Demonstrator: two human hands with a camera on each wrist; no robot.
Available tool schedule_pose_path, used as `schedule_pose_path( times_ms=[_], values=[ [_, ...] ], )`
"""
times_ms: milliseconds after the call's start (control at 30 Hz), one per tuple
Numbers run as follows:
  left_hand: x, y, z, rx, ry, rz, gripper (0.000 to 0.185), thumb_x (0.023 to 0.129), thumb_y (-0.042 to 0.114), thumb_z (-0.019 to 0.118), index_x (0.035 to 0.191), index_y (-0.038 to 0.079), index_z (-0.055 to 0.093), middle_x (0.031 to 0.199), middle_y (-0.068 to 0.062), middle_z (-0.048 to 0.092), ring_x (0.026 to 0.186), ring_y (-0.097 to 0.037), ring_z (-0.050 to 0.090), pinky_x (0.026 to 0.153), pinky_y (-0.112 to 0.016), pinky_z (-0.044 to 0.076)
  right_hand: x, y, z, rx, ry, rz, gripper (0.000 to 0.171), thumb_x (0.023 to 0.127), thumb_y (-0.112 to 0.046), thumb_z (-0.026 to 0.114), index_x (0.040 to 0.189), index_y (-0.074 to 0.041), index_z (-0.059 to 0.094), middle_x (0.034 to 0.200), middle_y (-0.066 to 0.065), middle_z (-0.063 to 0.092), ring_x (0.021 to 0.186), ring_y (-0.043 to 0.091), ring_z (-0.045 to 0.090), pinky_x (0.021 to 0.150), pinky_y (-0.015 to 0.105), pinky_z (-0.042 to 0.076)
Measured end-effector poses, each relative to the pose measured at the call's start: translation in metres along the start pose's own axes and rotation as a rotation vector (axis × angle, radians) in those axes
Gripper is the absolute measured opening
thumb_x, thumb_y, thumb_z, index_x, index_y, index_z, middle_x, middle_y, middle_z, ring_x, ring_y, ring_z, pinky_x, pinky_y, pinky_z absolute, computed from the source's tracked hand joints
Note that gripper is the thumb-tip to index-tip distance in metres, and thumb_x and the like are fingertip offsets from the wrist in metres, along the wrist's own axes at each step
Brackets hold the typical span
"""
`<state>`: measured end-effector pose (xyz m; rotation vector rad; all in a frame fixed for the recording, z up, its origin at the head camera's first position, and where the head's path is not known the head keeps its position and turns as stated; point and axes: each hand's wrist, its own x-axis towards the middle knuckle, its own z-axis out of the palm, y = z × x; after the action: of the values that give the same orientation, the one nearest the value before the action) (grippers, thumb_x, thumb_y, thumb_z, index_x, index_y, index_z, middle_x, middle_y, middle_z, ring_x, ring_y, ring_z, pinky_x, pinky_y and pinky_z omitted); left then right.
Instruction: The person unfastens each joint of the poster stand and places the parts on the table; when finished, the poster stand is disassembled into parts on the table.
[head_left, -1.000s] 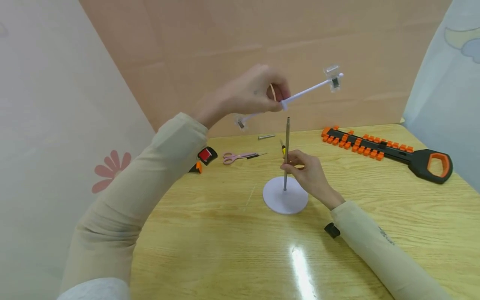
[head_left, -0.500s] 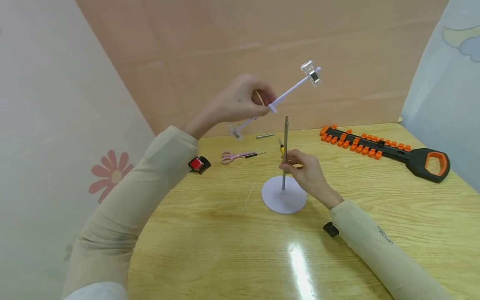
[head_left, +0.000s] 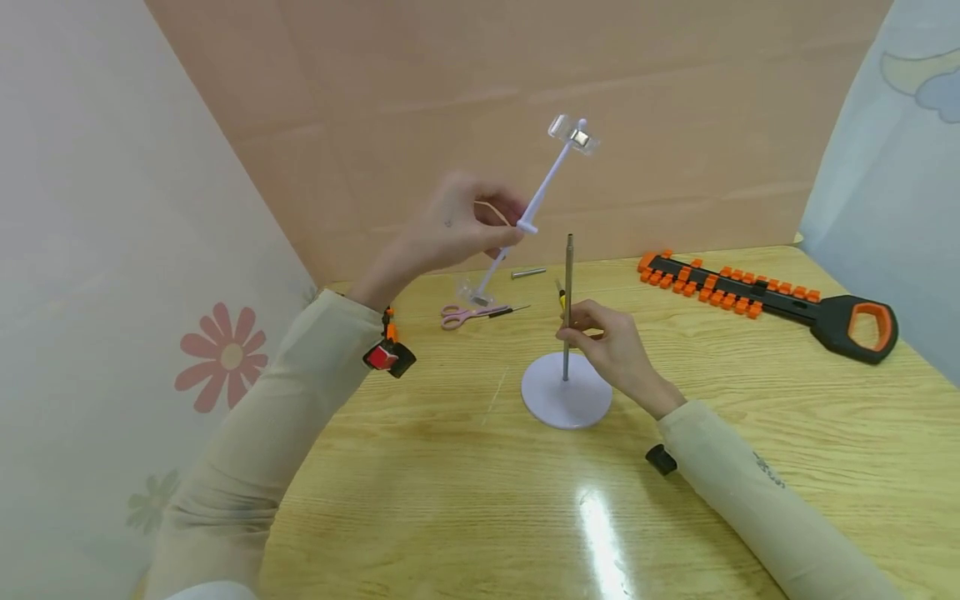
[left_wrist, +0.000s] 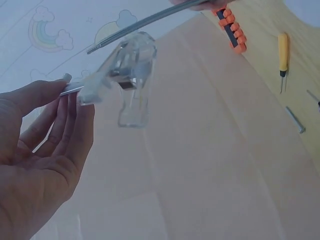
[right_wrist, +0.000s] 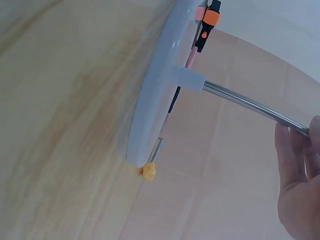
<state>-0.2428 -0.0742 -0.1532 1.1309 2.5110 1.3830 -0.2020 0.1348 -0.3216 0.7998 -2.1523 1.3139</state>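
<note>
Above the table (head_left: pixel 450 500), your left hand (head_left: pixel 457 229) has tipped the pinched white clip rod (head_left: pixel 542 185) steeper and lower; your right hand (head_left: pixel 611 346) keeps pinching the metal post (head_left: pixel 567 275).

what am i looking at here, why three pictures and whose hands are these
A person wears three cameras: one on the head looking down, one on each wrist. The left hand holds a white rod with clear clips in the air. The right hand pinches the upright metal post of a stand with a round white base on the wooden table. Also on the table: pink scissors, an orange-and-black saw, a small yellow-handled screwdriver and a short metal piece.
</note>
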Motion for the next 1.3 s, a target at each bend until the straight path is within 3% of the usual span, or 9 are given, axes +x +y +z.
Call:
schedule_pose_path(
  times_ms=[233,600,1100,1300],
  values=[
    [-0.012,-0.019,0.012,-0.102,0.037,-0.027,0.019,0.085,-0.002,0.067,0.104,-0.005,0.064,0.094,-0.017,0.065,0.079,-0.024,0.066,0.067,-0.037,0.055,0.0,0.0,-0.001,-0.005,-0.002,0.005,0.02,0.077,0.013,0.069,0.094,0.008,0.062,0.083,0.022,0.067,0.073,0.034,0.067,0.059,0.033,0.055],
    [-0.029,-0.041,0.02,-0.14,0.112,-0.04,0.02,0.085,0.002,0.068,0.104,-0.004,0.065,0.095,-0.016,0.066,0.08,-0.024,0.067,0.067,-0.037,0.055,0.0,0.001,0.0,0.007,0.007,-0.016,0.02,0.076,0.014,0.069,0.094,0.009,0.061,0.082,0.023,0.067,0.072,0.035,0.067,0.059,0.033,0.055],
    [-0.045,-0.059,0.036,-0.171,0.222,-0.08,0.023,0.085,0.009,0.072,0.106,0.001,0.067,0.096,-0.009,0.068,0.078,-0.026,0.068,0.066,-0.037,0.055,0.002,0.001,0.002,0.027,0.011,-0.013,0.018,0.076,0.015,0.069,0.091,0.01,0.06,0.08,0.022,0.066,0.07,0.036,0.067,0.058,0.032,0.054],
    [-0.052,-0.064,0.044,-0.195,0.256,-0.081,0.026,0.084,0.006,0.071,0.108,-0.002,0.066,0.098,-0.013,0.067,0.079,-0.024,0.068,0.067,-0.036,0.055,0.001,0.0,0.003,0.024,0.012,-0.01,0.019,0.076,0.014,0.069,0.092,0.01,0.06,0.08,0.022,0.066,0.07,0.036,0.067,0.058,0.034,0.054]
  ],
)
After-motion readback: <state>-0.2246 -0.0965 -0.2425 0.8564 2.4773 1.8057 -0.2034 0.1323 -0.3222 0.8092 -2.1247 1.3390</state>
